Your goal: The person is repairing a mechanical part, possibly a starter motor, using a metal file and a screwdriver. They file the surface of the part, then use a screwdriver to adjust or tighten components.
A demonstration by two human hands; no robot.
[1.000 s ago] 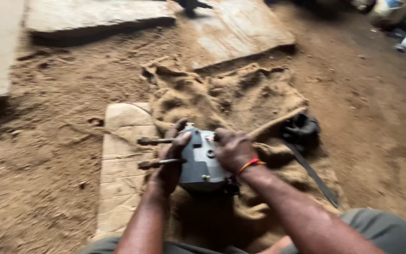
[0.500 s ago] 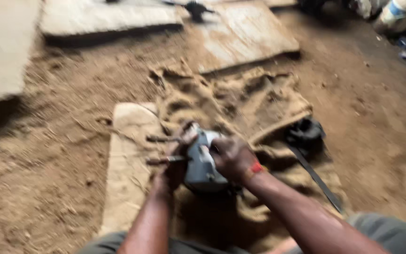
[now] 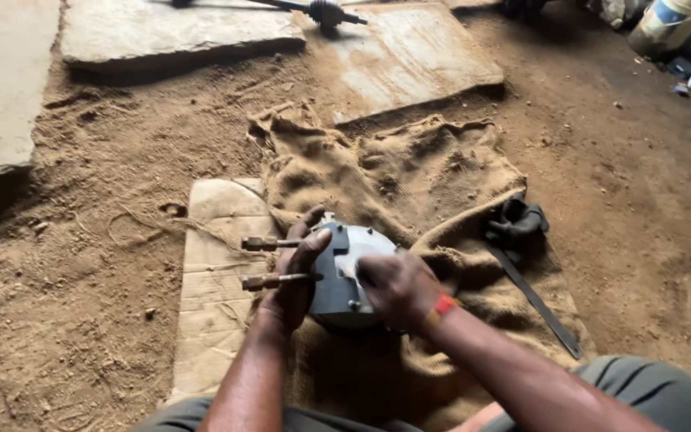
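A round grey metal part (image 3: pixel 347 276) with a flat plate and bolts rests on a burlap sack (image 3: pixel 409 184) in front of me. Two rusty studs (image 3: pixel 269 262) stick out of its left side. My left hand (image 3: pixel 295 276) wraps the part's left edge, fingers lying over the studs. My right hand (image 3: pixel 397 290), with a red band at the wrist, grips the part's right side from above. Both hands touch the part.
A flattened cardboard sheet (image 3: pixel 217 280) lies left of the sack on the sandy ground. A black strap and dark cloth bundle (image 3: pixel 521 240) lie at right. Stone slabs (image 3: pixel 169 32) and a dark shaft (image 3: pixel 321 12) sit at the far edge; containers (image 3: pixel 681 32) stand top right.
The view has shifted slightly. My right hand slid from the part's top toward its right side; my left hand stays on the studs. The part has not left the sack.
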